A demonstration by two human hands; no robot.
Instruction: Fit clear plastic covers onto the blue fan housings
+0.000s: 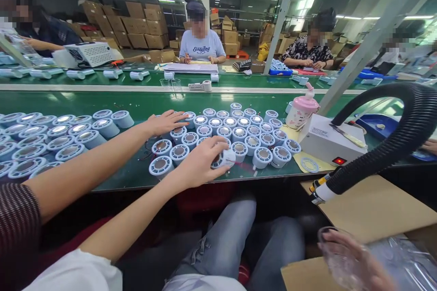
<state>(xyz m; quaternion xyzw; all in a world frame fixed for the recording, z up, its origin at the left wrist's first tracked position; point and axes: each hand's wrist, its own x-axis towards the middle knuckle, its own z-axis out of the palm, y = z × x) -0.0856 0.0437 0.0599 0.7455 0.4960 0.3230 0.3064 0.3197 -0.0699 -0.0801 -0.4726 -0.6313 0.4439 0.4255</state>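
Stretching across the room, a green workbench carries crowds of light-blue round units. At the person's right side I see a carton with clear plastic in it, and beyond that, on the bench, a pale grey box with a thick black hose arching from it. A pink-lidded cup stands beside the box. A co-worker's hand reaches over the units with fingers spread. The left hand has fingers and thumb closed around one tilted unit, near the bench's front edge. The right hand, blurred and low by the carton, curls its fingers about a clear plastic piece. Smallest is a red switch, lit.
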